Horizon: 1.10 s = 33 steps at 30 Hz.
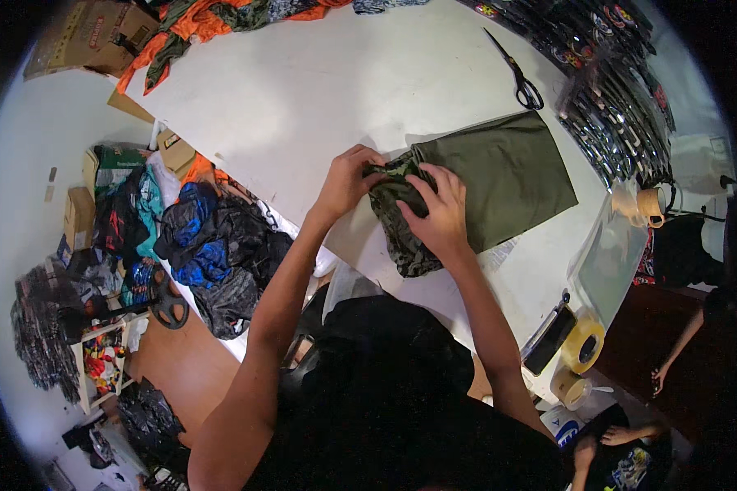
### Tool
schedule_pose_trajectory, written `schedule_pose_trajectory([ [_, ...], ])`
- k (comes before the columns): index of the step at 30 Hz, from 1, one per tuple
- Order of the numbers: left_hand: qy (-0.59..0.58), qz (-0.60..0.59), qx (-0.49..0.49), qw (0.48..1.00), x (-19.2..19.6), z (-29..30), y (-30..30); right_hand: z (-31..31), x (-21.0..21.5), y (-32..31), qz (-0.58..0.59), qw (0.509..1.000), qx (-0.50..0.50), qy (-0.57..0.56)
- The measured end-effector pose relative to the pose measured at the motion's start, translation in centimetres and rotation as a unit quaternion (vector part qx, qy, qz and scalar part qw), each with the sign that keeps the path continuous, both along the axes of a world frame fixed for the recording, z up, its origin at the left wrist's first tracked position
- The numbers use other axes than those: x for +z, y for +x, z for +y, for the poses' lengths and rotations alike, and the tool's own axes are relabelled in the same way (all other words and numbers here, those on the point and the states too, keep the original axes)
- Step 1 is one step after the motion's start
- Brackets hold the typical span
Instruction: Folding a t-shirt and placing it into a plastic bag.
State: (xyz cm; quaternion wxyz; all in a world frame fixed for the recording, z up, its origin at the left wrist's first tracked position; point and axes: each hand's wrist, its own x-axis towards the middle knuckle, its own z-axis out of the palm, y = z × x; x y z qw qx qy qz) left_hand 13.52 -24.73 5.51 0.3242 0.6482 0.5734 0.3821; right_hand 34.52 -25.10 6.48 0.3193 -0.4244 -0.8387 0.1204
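While the fingers of the left hand (348, 178) are being curled over the upper end of the camouflage garment (397, 221), a pinch is being kept on its edge, and the right hand (438, 209) is being pressed flat on the middle of the same cloth with its fingers spread, holding it down rather than clasping it. The garment is lying on the white table (319, 90), near its front edge, and its far end is touching and partly overlapping the folded olive-green fabric (508, 176). It seems that a fold is being made or tightened. For doing it well, the cloth should be kept flat under the right palm while the edge is being drawn over by the left fingers, so that no wrinkle is being trapped and the olive piece is not being dragged along. Further out, black scissors (517, 75) are lying beyond the fabric, and rolls of tape (583, 344) are resting at the right edge.
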Motion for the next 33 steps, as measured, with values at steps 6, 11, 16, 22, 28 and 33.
schedule_pose_trajectory([
  [6,0.088,0.008,-0.015,0.996,-1.1,0.4,-1.0,-0.4,-0.4,0.3,-0.002,1.0,-0.009,-0.012],
  [11,0.063,0.057,0.029,0.996,-0.6,0.1,0.0,-0.3,-1.0,0.6,-0.012,1.0,-0.019,-0.009],
  [16,0.182,0.101,-0.048,0.977,-0.6,1.3,0.0,-0.1,-0.1,-0.4,-0.01,1.0,-0.027,0.004],
  [22,0.141,0.083,-0.043,0.986,-1.2,1.3,0.4,-0.1,-0.7,-0.5,0.008,0.999,-0.035,0.004],
  [28,0.198,0.125,-0.073,0.97,-1.2,1.4,-0.8,-0.2,-0.9,-0.2,0.006,0.999,-0.031,-0.015],
  [33,0.158,0.127,-0.039,0.978,-0.4,1.1,-1.8,-0.4,-0.8,-0.2,-0.001,0.999,-0.038,-0.013],
])
